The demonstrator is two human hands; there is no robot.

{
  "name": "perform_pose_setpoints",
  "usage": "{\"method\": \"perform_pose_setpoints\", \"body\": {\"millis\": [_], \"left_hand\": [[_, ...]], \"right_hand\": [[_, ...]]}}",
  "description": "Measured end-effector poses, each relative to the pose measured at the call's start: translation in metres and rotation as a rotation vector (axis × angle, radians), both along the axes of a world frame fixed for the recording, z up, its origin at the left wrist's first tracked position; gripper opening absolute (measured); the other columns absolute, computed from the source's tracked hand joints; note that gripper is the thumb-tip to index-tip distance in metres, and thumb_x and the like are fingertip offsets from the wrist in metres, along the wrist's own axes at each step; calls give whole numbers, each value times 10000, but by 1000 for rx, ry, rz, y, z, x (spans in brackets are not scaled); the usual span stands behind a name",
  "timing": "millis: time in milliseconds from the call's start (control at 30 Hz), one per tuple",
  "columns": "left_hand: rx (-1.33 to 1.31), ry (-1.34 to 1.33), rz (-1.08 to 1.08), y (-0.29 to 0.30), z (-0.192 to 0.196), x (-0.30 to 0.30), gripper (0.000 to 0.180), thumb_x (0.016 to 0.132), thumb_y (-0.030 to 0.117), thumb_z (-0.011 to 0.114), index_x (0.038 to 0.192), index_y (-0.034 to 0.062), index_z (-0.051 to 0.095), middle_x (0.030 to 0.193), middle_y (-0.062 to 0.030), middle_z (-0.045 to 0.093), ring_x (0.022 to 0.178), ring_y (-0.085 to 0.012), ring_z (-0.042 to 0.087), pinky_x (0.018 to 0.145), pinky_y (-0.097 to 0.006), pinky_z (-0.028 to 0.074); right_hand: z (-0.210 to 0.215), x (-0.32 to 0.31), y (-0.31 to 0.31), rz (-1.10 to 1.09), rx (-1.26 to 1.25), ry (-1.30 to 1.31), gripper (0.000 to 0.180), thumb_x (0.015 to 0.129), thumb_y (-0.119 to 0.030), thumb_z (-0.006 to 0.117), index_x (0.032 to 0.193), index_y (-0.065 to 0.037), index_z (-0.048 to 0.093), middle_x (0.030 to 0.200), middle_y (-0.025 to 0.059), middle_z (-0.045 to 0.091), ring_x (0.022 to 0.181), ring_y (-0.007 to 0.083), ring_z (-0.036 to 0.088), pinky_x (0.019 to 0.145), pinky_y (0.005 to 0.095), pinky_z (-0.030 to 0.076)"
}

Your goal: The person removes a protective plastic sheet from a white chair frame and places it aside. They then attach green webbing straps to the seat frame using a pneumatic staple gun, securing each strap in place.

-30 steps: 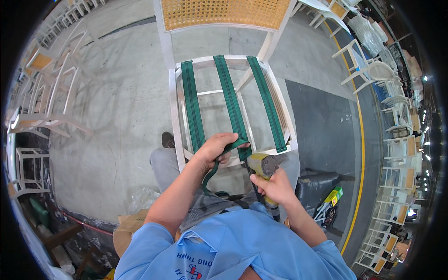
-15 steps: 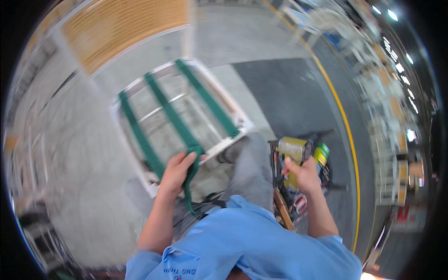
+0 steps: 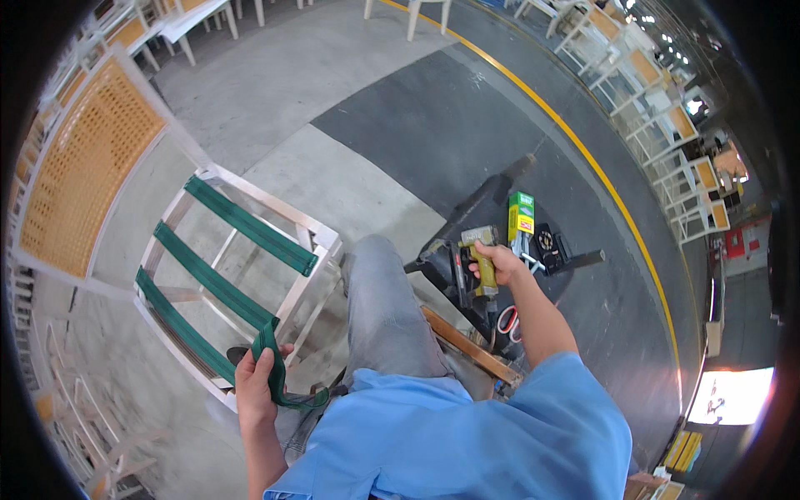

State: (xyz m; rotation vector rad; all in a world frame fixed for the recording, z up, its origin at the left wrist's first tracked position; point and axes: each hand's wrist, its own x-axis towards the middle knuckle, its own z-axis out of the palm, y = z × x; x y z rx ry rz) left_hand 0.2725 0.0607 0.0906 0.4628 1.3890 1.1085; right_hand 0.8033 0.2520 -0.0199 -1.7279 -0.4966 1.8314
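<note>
My left hand [image 3: 255,385] pinches the loose end of a green webbing strap [image 3: 267,354] at the near rail of a white wooden chair frame [image 3: 304,283]. That strap runs across the seat opening between two other green straps, and its tail hangs towards my lap. My right hand [image 3: 502,265] is wrapped round the handle of an olive-yellow staple gun [image 3: 486,275], with the gun's head pointing away from me. The gun is over a dark stand to the right of my knee; whether it rests there I cannot tell.
The chair's woven cane back [image 3: 92,167] rises at the left. On the dark stand [image 3: 521,171] are a green and yellow box [image 3: 521,215] and red-handled scissors [image 3: 509,323]. A wooden strip [image 3: 468,340] lies beside my knee. Rows of white chairs [image 3: 637,75] stand beyond the yellow floor line [image 3: 575,146].
My view has swung to the right, so the chair now appears further left. The staple gun has turned from lying sideways to pointing away from me. Both hands keep their holds.
</note>
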Motion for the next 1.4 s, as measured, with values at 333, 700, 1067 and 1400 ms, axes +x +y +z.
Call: {"method": "perform_pose_setpoints", "body": {"millis": [333, 700, 1067, 1400], "left_hand": [[73, -289, 183, -19, -21, 2, 263, 1066, 231, 589, 1231, 32, 639, 958, -123, 757, 530, -162, 621, 439, -301, 507], [279, -466, 190, 5, 15, -54, 310, 1067, 182, 566, 1245, -64, 628, 985, -172, 763, 831, -321, 747, 795, -412, 618], [309, -242, 233, 6, 44, -65, 221, 1061, 153, 570, 1167, -18, 659, 944, -166, 764, 707, -277, 735, 652, -378, 616], [318, -81, 216, 1, 81, -57, 206, 1056, 201, 608, 1070, -2, 646, 842, -149, 750, 506, -176, 635, 465, -273, 528]], "right_hand": [[32, 65, -82, 592, 38, -1193, 626, 844, -388, 764, 1318, -3, 626, 1219, 285, 702, 1176, 381, 690, 961, 450, 552], [-8, 78, -181, 2, -86, -890, 875, 778, -202, 776, 1550, -7, 413, 965, 150, 698, 685, 220, 674, 581, 338, 523], [135, -184, -42, 1140, 1057, -697, 677, 741, -351, 912, 1292, -118, 594, 1090, 154, 699, 1030, 359, 690, 890, 447, 524], [119, -344, 51, 1930, 1611, -609, 550, 789, -461, 827, 1226, -178, 651, 977, 90, 651, 1008, 280, 658, 917, 445, 410]]}}
